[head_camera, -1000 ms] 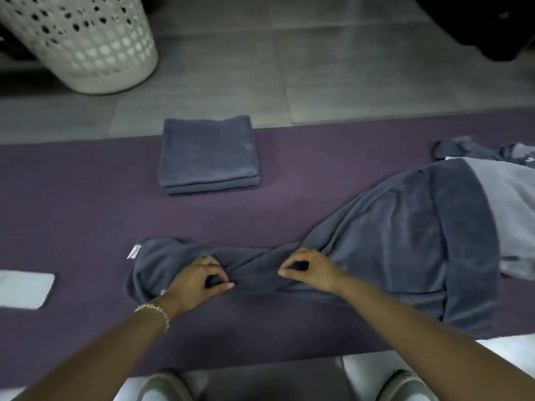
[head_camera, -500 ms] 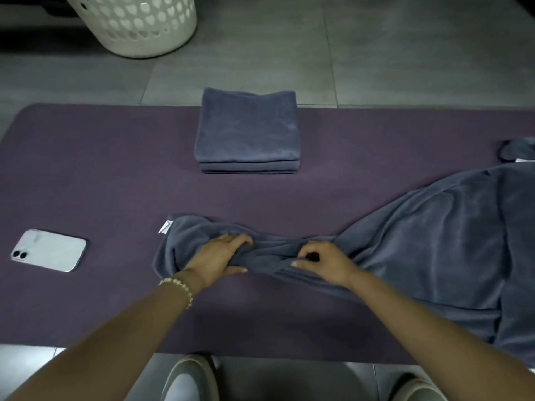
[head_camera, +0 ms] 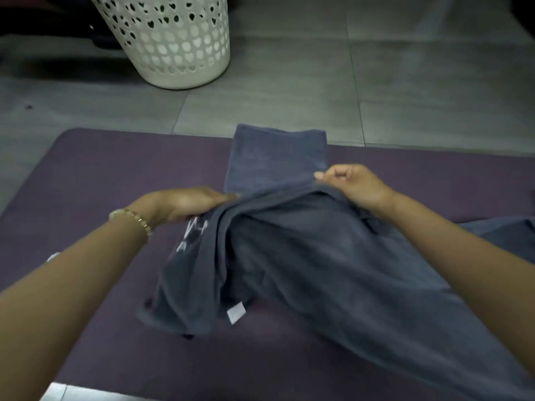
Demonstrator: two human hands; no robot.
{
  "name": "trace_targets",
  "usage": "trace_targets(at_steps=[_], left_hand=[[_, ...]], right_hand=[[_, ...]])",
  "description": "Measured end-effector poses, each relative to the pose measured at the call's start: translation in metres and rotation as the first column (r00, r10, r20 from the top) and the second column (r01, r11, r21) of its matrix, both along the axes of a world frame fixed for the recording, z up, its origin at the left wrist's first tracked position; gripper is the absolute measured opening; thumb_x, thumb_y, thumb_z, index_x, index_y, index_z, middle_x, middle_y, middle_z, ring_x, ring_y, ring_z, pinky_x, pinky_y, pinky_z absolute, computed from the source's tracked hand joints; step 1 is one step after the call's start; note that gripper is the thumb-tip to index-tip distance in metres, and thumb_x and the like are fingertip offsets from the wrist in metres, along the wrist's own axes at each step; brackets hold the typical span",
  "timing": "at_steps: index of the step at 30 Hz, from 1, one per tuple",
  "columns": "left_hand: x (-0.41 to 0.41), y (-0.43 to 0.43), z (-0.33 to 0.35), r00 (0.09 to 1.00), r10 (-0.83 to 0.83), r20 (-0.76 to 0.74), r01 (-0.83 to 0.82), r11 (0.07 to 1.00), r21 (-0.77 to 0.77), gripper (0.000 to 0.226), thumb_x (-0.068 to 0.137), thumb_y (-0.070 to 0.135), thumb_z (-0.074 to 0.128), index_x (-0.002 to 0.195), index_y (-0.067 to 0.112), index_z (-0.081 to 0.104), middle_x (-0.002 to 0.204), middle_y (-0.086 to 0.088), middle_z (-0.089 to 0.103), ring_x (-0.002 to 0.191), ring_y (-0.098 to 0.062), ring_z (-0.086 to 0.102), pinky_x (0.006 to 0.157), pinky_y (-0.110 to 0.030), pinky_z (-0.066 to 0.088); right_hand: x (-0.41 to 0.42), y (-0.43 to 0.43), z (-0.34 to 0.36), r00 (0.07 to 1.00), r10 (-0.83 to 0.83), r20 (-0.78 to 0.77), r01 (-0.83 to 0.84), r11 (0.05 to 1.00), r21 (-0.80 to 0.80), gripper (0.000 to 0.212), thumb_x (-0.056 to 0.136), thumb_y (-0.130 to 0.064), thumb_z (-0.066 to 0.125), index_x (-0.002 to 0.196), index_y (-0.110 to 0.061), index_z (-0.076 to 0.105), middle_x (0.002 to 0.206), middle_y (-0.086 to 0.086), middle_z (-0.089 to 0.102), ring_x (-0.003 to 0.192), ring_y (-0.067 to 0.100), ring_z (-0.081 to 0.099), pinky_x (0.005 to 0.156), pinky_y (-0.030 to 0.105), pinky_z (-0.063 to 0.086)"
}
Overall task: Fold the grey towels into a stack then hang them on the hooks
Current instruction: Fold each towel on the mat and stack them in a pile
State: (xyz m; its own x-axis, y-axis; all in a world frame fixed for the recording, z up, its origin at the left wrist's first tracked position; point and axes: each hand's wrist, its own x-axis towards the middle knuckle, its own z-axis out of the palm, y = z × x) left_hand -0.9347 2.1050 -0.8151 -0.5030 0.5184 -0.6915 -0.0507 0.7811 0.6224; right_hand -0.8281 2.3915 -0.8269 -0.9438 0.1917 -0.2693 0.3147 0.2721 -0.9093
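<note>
A left hand (head_camera: pixel 185 205) grips and a right hand (head_camera: pixel 356 186) pinches a grey towel's (head_camera: pixel 318 256) top edge. The folded stack (head_camera: pixel 278 157) sits just behind, and the purple mat (head_camera: pixel 115 169) stretches leftward.

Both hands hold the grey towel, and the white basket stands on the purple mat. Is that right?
Not quite. The left hand and right hand do hold the grey towel, but the white basket stands on the tiled floor beyond the purple mat, not on it. The head view shows this.
</note>
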Motion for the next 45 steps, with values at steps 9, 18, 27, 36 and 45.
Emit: trace_targets(at_steps=[9, 18, 27, 36, 45], left_hand=[[0.031, -0.079, -0.115, 0.609, 0.708, -0.356, -0.707, 0.689, 0.161, 0.075, 0.086, 0.065, 0.045, 0.11, -0.006, 0.058, 0.115, -0.022, 0.063, 0.114, -0.032, 0.057, 0.09, -0.04, 0.042], [0.106, -0.093, -0.151, 0.669, 0.702, -0.244, -0.732, 0.679, -0.05, 0.06, 0.066, 0.04, 0.083, 0.092, 0.0, 0.047, 0.082, -0.009, 0.055, 0.08, -0.021, 0.056, 0.065, -0.034, 0.049], [0.133, -0.085, -0.126, 0.495, 0.869, 0.02, -0.826, 0.463, 0.323, 0.007, 0.086, 0.021, 0.069, 0.09, 0.019, 0.065, 0.084, 0.004, 0.069, 0.077, -0.009, 0.066, 0.06, -0.016, 0.052], [0.088, -0.089, -0.072, 0.377, 0.922, 0.09, -0.767, 0.257, 0.588, 0.021, 0.094, 0.017, 0.057, 0.112, 0.006, 0.06, 0.093, -0.002, 0.065, 0.08, -0.006, 0.065, 0.066, -0.018, 0.053], [0.129, 0.067, -0.028, 0.769, 0.638, 0.048, -0.505, 0.56, 0.657, 0.044, 0.092, 0.037, 0.059, 0.077, -0.005, 0.059, 0.066, -0.017, 0.057, 0.058, -0.024, 0.053, 0.056, -0.034, 0.043]], right_hand=[[0.033, -0.054, -0.07, 0.988, 0.051, -0.145, -0.004, 0.951, 0.31, 0.028, 0.088, -0.021, 0.065, 0.115, -0.013, 0.059, 0.115, 0.003, 0.059, 0.105, 0.015, 0.056, 0.099, 0.028, 0.042], [0.074, -0.082, -0.128, 0.986, 0.05, 0.162, -0.102, 0.936, 0.336, 0.053, 0.081, -0.048, 0.068, 0.127, -0.027, 0.054, 0.12, -0.006, 0.053, 0.117, 0.011, 0.047, 0.107, 0.033, 0.037], [0.08, -0.091, -0.137, 0.996, 0.039, 0.083, -0.076, 0.858, 0.507, 0.039, 0.079, -0.036, 0.074, 0.112, -0.019, 0.065, 0.086, -0.004, 0.056, 0.081, 0.012, 0.054, 0.078, 0.025, 0.046], [0.097, -0.082, -0.121, 0.984, 0.0, 0.177, -0.051, 0.958, 0.283, 0.017, 0.084, -0.015, 0.071, 0.068, -0.019, 0.064, 0.066, 0.002, 0.063, 0.063, 0.013, 0.056, 0.067, 0.028, 0.047], [0.143, -0.048, -0.088, 0.992, -0.123, 0.026, 0.122, 0.992, 0.034, 0.007, 0.085, -0.01, 0.068, 0.079, -0.013, 0.065, 0.078, 0.002, 0.065, 0.07, 0.009, 0.055, 0.07, 0.011, 0.043]])
